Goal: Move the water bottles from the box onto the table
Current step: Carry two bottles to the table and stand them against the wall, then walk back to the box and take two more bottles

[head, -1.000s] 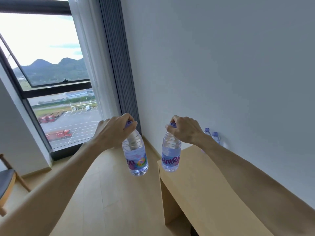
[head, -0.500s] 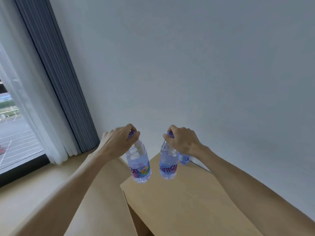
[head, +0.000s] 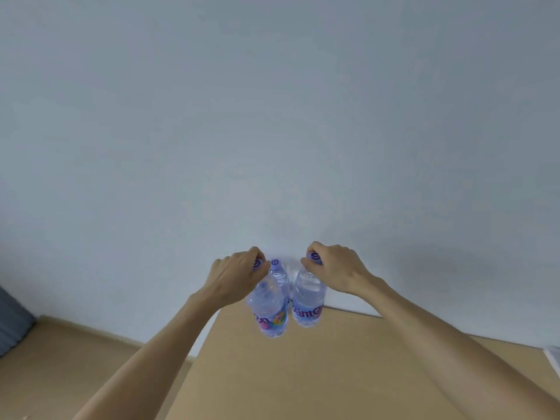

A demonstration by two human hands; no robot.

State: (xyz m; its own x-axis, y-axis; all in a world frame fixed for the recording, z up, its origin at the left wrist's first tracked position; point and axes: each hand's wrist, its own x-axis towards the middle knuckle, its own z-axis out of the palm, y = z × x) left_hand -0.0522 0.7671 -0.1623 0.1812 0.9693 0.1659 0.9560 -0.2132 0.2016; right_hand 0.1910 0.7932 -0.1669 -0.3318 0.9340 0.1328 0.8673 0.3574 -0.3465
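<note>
Item: left hand [head: 235, 275] — fingers curled down over the purple cap of the left bottle [head: 270, 310], gripping it by the top. The bottle hangs slightly tilted, its base over the far-left part of the table [head: 318, 374]; whether it touches the top cannot be told.

Item: right hand [head: 331, 268] — fingers clamped round the cap and neck of the right bottle [head: 307, 303], which hangs close to upright near the table's far edge, by the wall [head: 272, 116]. Base contact likewise unclear.

Reason for the hold, as a judgement: a grip at the cap leaves the body free, so each bottle can be lowered straight down and stood beside those already placed.

Item: standing bottle [head: 280, 274] — seen between the two held ones, cap visible, body mostly screened by them. More may stand behind; it is too blurred to count.

Not in view: the box. Cut off at the right edge — a pale flat object [head: 553, 357], unidentifiable. Left edge: a strip of grey curtain [head: 12, 322] above the floor [head: 75, 374].
</note>
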